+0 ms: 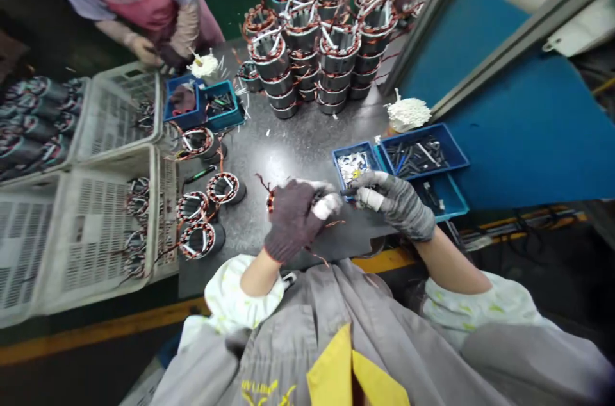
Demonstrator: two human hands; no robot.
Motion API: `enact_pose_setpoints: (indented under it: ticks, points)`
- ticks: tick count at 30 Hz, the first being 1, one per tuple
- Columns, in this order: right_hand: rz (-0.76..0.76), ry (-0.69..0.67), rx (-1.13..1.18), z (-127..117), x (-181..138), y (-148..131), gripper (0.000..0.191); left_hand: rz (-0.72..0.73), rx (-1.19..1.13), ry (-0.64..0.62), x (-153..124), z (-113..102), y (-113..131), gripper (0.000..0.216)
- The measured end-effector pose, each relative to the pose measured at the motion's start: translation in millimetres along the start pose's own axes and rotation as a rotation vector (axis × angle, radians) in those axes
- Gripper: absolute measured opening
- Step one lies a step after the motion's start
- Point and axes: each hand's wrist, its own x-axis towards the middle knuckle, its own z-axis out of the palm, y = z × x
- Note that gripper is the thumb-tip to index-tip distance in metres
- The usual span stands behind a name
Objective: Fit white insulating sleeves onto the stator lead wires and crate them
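While the left hand [294, 217], in a dark knit glove, closes its grip round a motor stator [281, 198] held just above the near edge of the desk [298, 143], the right hand [396, 201], in a grey glove with a taped finger, pinches what looks like a thin dark tool whose tip is lost in blur beside the blue parts bin [358, 162]. Judging by the layout, the work is midway: a tall stack of wound stators [317, 41] stands at the far end, four loose stators [206, 211] wait to the left beside white plastic crates [91, 227] holding more, and loose copper leads trail from the held piece. Yellow lettering on the grey apron [346, 342] is partly visible but too blurred to read; no other writing or brand shows.
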Motion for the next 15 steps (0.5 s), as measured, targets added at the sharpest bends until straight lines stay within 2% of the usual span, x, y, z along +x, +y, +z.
enact_pose_setpoints:
  ticks: [3, 6, 8, 11, 15]
  points:
    - [-0.102, -0.086, -0.056, 28.7, -9.1, -18.1, 0.023, -0.054, -0.052, -0.057, -6.9, 4.8, 2.6, 0.041]
    - [-0.141, -0.150, -0.108, 45.2, -12.3, -15.9, 0.023, -0.098, -0.157, -0.068, -21.0, -0.1, -11.1, 0.044]
    - [-0.101, -0.094, -0.135, 49.4, -7.5, -1.8, 0.024, -0.080, -0.144, 0.010, -24.5, -4.2, -27.8, 0.041]
    - [0.016, 0.054, -0.166, 51.3, 6.5, 28.1, 0.028, -0.091, 0.018, 0.115, -17.5, -2.2, -56.3, 0.036]
    - [0.094, 0.061, -0.172, 58.5, 19.7, 54.8, 0.029, -0.144, 0.137, 0.059, -6.2, 13.8, -79.5, 0.032]
